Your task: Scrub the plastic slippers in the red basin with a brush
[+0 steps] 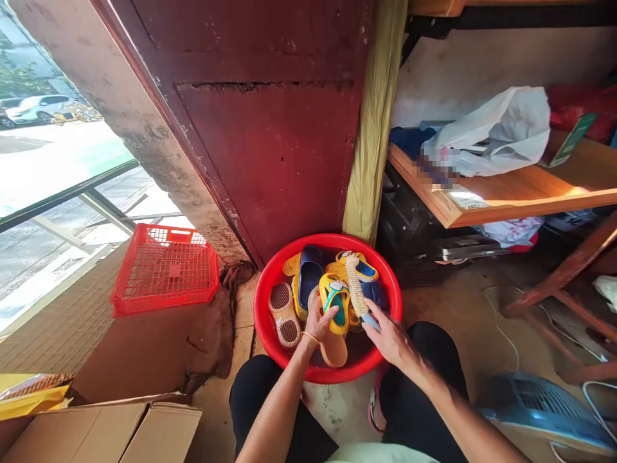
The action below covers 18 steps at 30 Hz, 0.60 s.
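A round red basin [396, 302] stands between my knees, filled with several shoes. My left hand [318, 321] grips a small yellow clog [340, 325] with a teal inside, over the middle of the basin. In my right hand [385, 331] is a brush [357, 289] with pale bristles and a blue-grey handle; its head lies close beside the clog. Around them are a navy clog [311, 276], a tan shoe with brown sole patches [284, 315], sole upward, and a tan sandal [333, 350] beneath the held clog.
A red plastic crate [166, 270] is at the left, above an open cardboard box [101, 431]. A dark red door [274, 167] rises behind the basin. At the right are a wooden table [520, 206] and a blue fan [544, 405].
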Each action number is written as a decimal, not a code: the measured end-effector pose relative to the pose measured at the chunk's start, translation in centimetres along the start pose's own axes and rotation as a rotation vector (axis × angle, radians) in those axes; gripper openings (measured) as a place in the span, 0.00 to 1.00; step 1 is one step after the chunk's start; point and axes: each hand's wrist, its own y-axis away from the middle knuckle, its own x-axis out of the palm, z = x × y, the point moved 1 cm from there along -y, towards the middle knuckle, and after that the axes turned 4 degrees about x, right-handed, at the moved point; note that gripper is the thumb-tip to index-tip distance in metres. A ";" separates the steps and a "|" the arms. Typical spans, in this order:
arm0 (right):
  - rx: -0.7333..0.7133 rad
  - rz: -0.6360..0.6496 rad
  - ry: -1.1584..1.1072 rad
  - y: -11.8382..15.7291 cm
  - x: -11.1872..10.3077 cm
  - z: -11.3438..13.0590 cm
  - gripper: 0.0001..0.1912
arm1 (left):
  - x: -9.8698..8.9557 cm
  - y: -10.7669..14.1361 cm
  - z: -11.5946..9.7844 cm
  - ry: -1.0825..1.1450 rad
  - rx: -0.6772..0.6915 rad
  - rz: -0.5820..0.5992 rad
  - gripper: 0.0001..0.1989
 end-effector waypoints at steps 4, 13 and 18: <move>-0.042 0.087 0.138 -0.1 1.6 0.8 0.33 | 0.3 -0.3 1.5 -0.214 0.030 -0.128 0.30; 0.040 0.313 0.563 -3.1 6.2 0.8 0.37 | 0.1 0.0 3.8 -0.359 -0.117 0.065 0.30; 0.059 0.362 0.576 -5.0 6.3 -0.1 0.39 | -2.6 0.1 1.0 -0.466 -0.003 -0.016 0.18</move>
